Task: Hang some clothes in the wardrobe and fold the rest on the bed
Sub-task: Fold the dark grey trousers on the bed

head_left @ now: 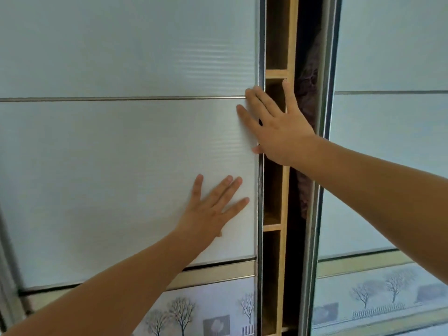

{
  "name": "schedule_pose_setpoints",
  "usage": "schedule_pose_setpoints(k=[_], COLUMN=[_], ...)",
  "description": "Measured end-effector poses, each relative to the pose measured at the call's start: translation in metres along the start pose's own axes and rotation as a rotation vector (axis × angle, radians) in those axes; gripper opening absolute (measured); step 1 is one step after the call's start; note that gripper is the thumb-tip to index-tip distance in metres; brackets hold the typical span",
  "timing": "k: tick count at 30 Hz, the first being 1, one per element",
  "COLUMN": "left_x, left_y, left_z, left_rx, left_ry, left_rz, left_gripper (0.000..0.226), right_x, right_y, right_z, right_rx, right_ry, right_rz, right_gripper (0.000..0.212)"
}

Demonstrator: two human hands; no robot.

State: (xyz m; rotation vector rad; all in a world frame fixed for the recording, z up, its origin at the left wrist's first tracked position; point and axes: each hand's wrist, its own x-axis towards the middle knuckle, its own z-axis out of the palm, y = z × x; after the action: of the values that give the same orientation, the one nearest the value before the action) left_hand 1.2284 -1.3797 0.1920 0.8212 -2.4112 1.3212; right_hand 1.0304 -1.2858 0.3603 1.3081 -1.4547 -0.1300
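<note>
— Where is the opening in the wardrobe?
— Between the left door (pixel 121 154) and the right door (pixel 388 57).
— What stands in it?
— Shelves (pixel 276 73) just behind the left door's right edge. To their right, deeper in, is a hanging garment (pixel 308 76) beside the right door's left edge.
— And the hands?
— The left hand (pixel 213 209) lies on the left door near its right edge. The right hand (pixel 278 127) is above it, across that edge, in front of the shelves.

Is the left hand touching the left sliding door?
Touching. The head view shows the left hand pressed flat, fingers spread, against the left sliding door.
</note>
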Motion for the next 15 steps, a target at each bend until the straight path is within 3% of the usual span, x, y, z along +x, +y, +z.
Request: schedule_pose_setpoints(k=[15], left_x=[0.067], left_y=[0.065], left_z=[-0.022], left_rx=[-0.068], left_ry=[0.002], left_rz=[0.046], left_gripper=[0.116], right_x=[-0.043], right_y=[0.047], right_z=[0.038], right_rx=[-0.091], right_ry=[-0.144], right_rz=[0.084], right_gripper=[0.079])
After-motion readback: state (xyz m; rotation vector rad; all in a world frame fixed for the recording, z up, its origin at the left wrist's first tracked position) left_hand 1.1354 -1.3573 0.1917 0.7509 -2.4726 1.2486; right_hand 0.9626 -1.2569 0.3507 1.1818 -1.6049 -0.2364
